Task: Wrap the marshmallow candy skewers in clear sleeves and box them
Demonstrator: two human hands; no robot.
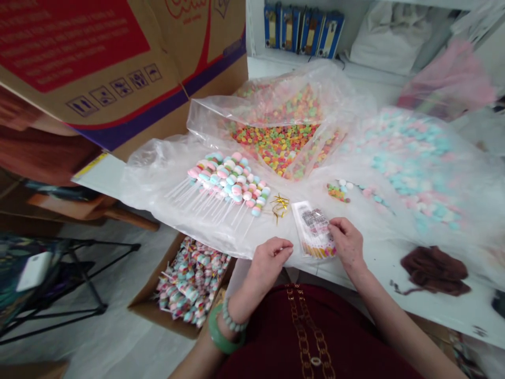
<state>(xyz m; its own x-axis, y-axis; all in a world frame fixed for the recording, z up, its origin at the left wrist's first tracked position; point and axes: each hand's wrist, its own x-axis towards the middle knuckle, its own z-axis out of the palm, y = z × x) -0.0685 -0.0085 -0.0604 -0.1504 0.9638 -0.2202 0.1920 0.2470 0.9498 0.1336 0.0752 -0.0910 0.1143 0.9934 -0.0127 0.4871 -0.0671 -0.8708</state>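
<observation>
At the bench (389, 295) front edge, a clear packet (313, 230) is pressed by the right hand (347, 245), fingers together; the left hand's (271, 263) fingertips are pinched together.

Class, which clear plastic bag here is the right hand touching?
The small clear packet with a printed label, at the right hand; the other bags are large, holding loose candy.
</observation>
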